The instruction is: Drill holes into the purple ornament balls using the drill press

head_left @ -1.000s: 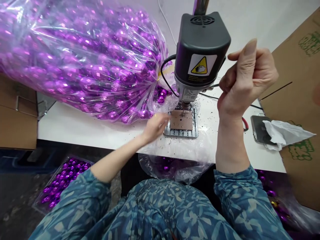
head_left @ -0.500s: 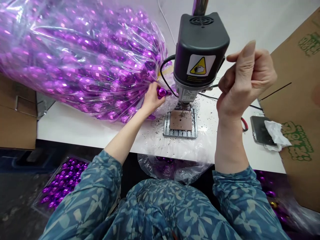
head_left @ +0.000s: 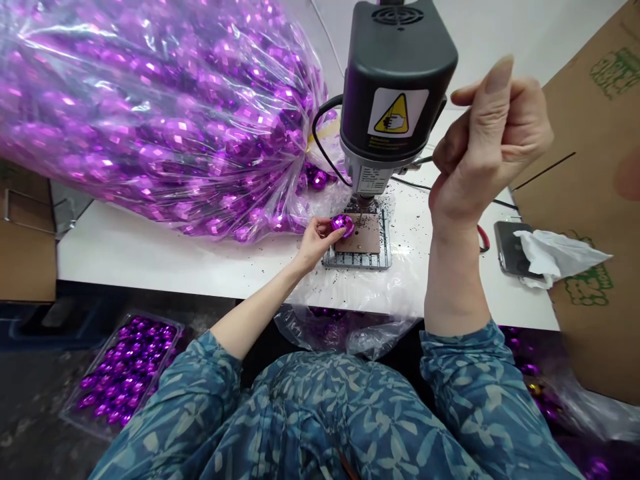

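Over white tabletop [head_left: 240, 267], pinches purple ball [head_left: 341, 222] in left hand [head_left: 316, 241], with brown board [head_left: 369, 240] just right of that hand, drill press [head_left: 397, 73] beyond it, bulging clear bag [head_left: 165, 127] to its left. Curls right hand [head_left: 493, 143] beside drill press; cannot tell whether around anything.

- Warning sign [head_left: 397, 115], yellow triangle with a hand, on the black drill housing [head_left: 400, 50]; yellow lettering [head_left: 389, 143] beneath too small
- Pale label [head_left: 374, 180] below the housing: illegible
- Cardboard box [head_left: 555, 183]: green print [head_left: 616, 71], unclear
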Action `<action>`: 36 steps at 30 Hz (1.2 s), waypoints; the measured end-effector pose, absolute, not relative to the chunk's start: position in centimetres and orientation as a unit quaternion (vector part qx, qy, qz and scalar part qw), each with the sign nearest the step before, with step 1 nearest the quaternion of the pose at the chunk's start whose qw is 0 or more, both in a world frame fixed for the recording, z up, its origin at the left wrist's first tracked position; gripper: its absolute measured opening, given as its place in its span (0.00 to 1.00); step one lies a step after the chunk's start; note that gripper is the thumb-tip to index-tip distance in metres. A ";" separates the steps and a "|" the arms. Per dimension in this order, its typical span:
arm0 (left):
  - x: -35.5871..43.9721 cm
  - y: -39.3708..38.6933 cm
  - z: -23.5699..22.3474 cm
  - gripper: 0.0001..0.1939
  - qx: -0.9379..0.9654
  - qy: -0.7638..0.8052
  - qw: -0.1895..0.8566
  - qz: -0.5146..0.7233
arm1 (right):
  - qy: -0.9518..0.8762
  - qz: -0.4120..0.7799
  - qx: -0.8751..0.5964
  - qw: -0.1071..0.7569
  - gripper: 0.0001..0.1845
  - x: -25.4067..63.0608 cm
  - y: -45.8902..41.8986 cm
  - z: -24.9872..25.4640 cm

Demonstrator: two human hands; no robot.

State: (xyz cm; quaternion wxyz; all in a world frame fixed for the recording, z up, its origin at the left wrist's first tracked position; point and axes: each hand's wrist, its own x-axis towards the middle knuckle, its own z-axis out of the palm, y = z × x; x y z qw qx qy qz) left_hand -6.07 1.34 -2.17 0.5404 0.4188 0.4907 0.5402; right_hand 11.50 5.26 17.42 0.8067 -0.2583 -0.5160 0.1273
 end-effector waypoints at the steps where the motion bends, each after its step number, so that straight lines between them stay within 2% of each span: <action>1: -5.9 1.8 -2.3 0.30 0.434 0.493 0.528 0.539 | -0.518 0.128 -0.258 0.806 0.31 11.5 5.2 17.4; 9: -5.3 3.4 -2.9 0.26 0.536 0.495 0.452 0.514 | -0.516 0.133 -0.252 0.808 0.29 11.4 4.9 17.5; 14: -4.6 3.5 -3.7 0.28 0.608 0.461 0.419 0.492 | -0.510 0.141 -0.233 0.815 0.27 11.3 4.7 17.5; 20: -3.9 3.4 -4.5 0.31 0.666 0.453 0.324 0.497 | -0.517 0.132 -0.252 0.807 0.27 11.4 4.8 17.5; 28: -3.4 3.1 -4.2 0.36 0.625 0.398 0.437 0.510 | -0.518 0.115 -0.275 0.802 0.30 11.4 3.6 16.3; 36: -3.3 2.8 -3.5 0.35 0.590 0.411 0.469 0.514 | -0.511 0.053 -0.332 0.792 0.28 11.3 2.4 14.0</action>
